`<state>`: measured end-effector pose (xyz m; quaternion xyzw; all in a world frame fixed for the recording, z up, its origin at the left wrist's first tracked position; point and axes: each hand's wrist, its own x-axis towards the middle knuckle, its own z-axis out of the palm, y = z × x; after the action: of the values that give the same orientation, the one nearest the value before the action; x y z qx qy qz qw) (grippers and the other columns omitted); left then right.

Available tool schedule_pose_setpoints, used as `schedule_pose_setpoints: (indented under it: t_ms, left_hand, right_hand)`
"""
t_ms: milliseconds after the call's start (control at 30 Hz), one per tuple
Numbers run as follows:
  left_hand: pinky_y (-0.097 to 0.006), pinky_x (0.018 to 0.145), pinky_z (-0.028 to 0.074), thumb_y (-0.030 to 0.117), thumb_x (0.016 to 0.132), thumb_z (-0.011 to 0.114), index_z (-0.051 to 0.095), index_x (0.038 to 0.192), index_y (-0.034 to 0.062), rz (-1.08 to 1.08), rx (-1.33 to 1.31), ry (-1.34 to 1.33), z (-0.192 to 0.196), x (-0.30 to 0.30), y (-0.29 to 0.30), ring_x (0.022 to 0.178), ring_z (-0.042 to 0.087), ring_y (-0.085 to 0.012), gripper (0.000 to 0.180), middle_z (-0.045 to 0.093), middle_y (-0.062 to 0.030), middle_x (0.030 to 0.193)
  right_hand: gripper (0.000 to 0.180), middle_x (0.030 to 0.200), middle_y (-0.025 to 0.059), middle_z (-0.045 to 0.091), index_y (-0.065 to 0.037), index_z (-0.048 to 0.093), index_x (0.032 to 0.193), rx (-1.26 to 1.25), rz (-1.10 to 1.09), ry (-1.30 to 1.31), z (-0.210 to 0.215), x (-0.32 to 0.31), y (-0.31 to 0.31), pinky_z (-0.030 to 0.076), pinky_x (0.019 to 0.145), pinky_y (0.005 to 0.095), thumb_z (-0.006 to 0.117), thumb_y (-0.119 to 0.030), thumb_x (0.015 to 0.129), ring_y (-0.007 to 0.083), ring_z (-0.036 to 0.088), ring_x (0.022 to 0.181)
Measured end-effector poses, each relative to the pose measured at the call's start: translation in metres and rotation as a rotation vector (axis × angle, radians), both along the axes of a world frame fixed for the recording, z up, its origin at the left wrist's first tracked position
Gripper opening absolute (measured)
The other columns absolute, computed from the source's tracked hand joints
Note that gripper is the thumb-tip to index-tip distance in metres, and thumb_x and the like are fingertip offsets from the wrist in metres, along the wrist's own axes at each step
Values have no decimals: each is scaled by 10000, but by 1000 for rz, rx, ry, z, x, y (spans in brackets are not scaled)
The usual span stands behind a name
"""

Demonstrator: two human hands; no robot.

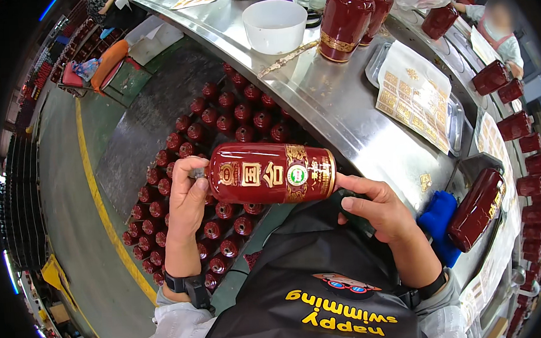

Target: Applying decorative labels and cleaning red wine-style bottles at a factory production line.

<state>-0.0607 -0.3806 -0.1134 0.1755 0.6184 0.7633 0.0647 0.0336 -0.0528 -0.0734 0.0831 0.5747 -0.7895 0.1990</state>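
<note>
Red bottle [271,172] held sideways, left fingers [195,193] pinching its neck, right fingers [359,183] spread against its base; seemingly mid-inspection, next calling for steady support.

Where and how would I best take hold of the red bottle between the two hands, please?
Probably around its broad middle, coming from the far side: the red bottle is sideways, with the left hand at its neck and the right hand at its base, leaving the rounded body free. Its gloss suggests gripping firmly.
</note>
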Motion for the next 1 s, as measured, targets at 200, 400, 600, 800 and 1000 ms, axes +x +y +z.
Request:
schedule_pose_setpoints:
  t_ms: [200, 400, 600, 800, 1000]
  left_hand:
    - [-274, 958, 341, 161, 937, 591, 506, 1183, 58, 35, -91, 113, 4, 4, -1, 1045, 432, -118, 280, 452, -39, 1163]
    - [-219, 774, 412, 214, 951, 577, 509, 1151, 50, 116, -140, 156, 8, 9, 6, 874, 478, -77, 268, 501, -24, 1056]
    - [-162, 555, 363, 322, 968, 553, 547, 1011, 38, 223, -316, 40, 20, 3, 18, 667, 456, -11, 287, 523, 45, 769]
    - [-173, 651, 354, 318, 966, 573, 549, 1104, 59, 226, -287, 236, 22, -7, 25, 754, 424, -21, 295, 499, 50, 882]
    - [-171, 586, 353, 253, 966, 568, 541, 1092, 75, 66, -213, -43, 26, -9, 16, 712, 435, -5, 220, 509, 54, 854]
  right_hand:
    - [430, 1254, 43, 584, -63, 577, 1310, 14, -32, -18, 0, 2, 2, 528, 751, 273, 608, -11, 885, 115, 562, 990]
    - [451, 1270, 51, 563, -59, 561, 1327, -16, -67, 36, 0, 1, 1, 524, 769, 292, 602, -22, 879, 141, 537, 1066]
    - [481, 1248, 87, 578, 2, 514, 1347, -85, -6, -85, 1, -3, 0, 524, 743, 301, 592, -69, 877, 156, 549, 1055]
    - [478, 1237, 102, 590, 25, 498, 1338, -295, 15, -231, -10, -3, 1, 538, 696, 312, 591, -98, 885, 167, 568, 1052]
    - [478, 1241, 98, 591, 25, 492, 1342, -229, 30, -190, -3, -2, -1, 538, 696, 315, 586, -102, 891, 166, 575, 1045]
